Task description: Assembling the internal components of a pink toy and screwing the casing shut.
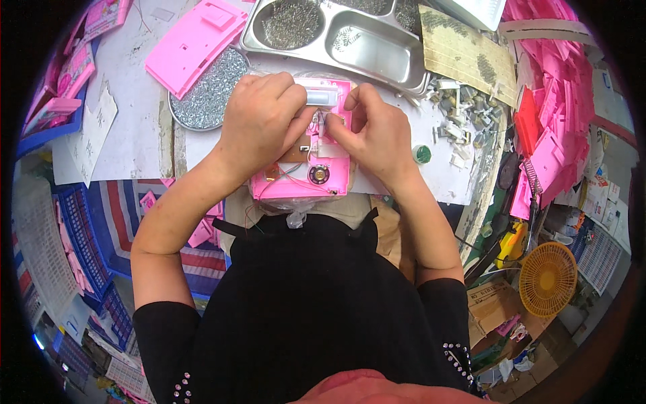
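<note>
A pink plastic toy housing (336, 168) lies open-side up on the table in front of me. Inside it are a small round speaker (319, 175), a brown circuit board (294, 155), thin wires and a pale rectangular display (321, 96) at the far end. My left hand (266, 114) is over the housing's left side, its fingers curled in and the thumb reaching to the middle. From the right, my right hand (377, 135) bends thumb and forefinger toward the wires below the display. Whatever sits between the fingertips of either hand is too small or hidden to name.
A round dish of screws (208, 94) stands left of the housing, partly under a pink panel (195, 47). Behind is a metal compartment tray (377, 50) with small parts. Loose white parts (464, 114), a green-topped jar (422, 154) and piled pink pieces (552, 114) are on the right.
</note>
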### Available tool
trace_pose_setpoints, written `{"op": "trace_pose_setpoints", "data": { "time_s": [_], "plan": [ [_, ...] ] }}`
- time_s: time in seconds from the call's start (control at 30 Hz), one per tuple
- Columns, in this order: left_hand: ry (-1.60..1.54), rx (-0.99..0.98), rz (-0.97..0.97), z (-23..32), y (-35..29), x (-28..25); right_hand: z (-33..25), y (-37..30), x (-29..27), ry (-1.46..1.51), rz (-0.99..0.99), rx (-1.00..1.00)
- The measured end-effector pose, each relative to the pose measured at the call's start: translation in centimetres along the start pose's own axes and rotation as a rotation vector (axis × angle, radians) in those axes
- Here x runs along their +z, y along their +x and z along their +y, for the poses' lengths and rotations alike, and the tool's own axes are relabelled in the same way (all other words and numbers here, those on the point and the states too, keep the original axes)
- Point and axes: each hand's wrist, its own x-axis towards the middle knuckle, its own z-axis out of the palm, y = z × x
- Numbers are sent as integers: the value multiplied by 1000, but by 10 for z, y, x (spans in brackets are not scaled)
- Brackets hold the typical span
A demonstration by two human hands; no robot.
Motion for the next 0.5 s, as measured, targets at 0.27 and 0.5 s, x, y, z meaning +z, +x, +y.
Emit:
{"op": "trace_pose_setpoints", "data": {
  "time_s": [0.27, 0.5],
  "plan": [
    [34, -35, 8, 1, -3, 8, 7, 6, 11, -170, 122, -103],
    [28, -56, -25, 6, 1, 4, -3, 6, 5, -223, 67, -120]
  ]
}}
